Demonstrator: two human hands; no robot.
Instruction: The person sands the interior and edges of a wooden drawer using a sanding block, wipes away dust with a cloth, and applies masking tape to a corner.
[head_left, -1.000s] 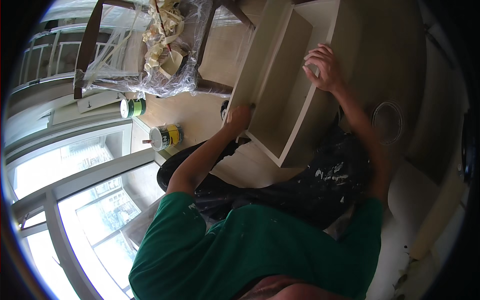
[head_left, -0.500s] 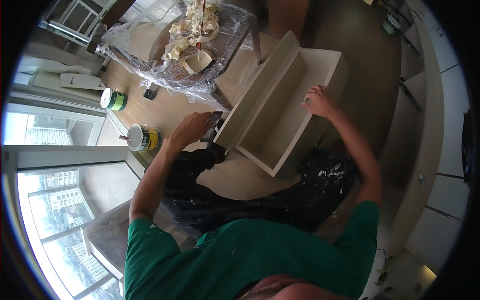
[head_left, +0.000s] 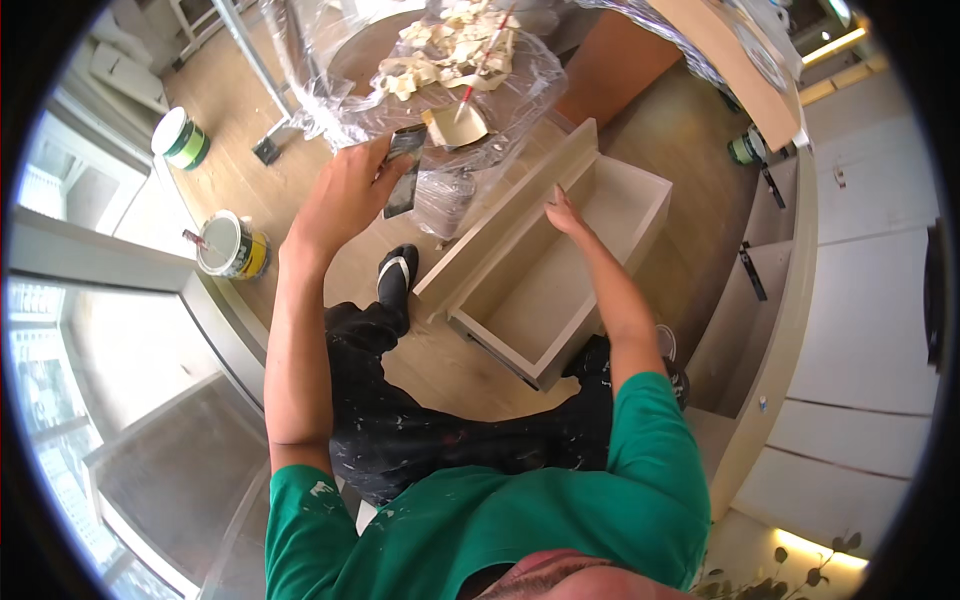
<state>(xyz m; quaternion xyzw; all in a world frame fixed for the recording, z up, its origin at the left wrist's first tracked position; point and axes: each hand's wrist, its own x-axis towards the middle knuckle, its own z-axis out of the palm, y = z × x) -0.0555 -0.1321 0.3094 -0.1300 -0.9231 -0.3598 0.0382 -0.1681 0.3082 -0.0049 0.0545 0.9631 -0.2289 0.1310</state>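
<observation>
A dark, flat, rectangular piece (head_left: 404, 172) is gripped in my left hand (head_left: 345, 200), which is raised left of the drawer; I cannot make out exactly what it is. Below me a pale wooden drawer (head_left: 640, 185) rests tilted diagonally, its open side up and its longer front panel (head_left: 510, 215) along the far left side. My right hand (head_left: 566, 213) reaches over the drawer box to the inner side of that panel, a finger stretched against it. Nothing shows in my right hand.
A plastic-wrapped table (head_left: 540, 95) ahead holds crumpled masking paper (head_left: 440, 55) and a paint tray (head_left: 457, 128) with a red-handled brush (head_left: 467, 93). Paint cans (head_left: 232, 245) stand at left by the window. An open cabinet (head_left: 720, 330) lies right. My foot (head_left: 395, 285) is beside the drawer.
My left hand has lifted up and away from the drawer panel with the dark flat piece. My right hand has moved from the drawer's right edge across to the front panel. The view has shifted.
</observation>
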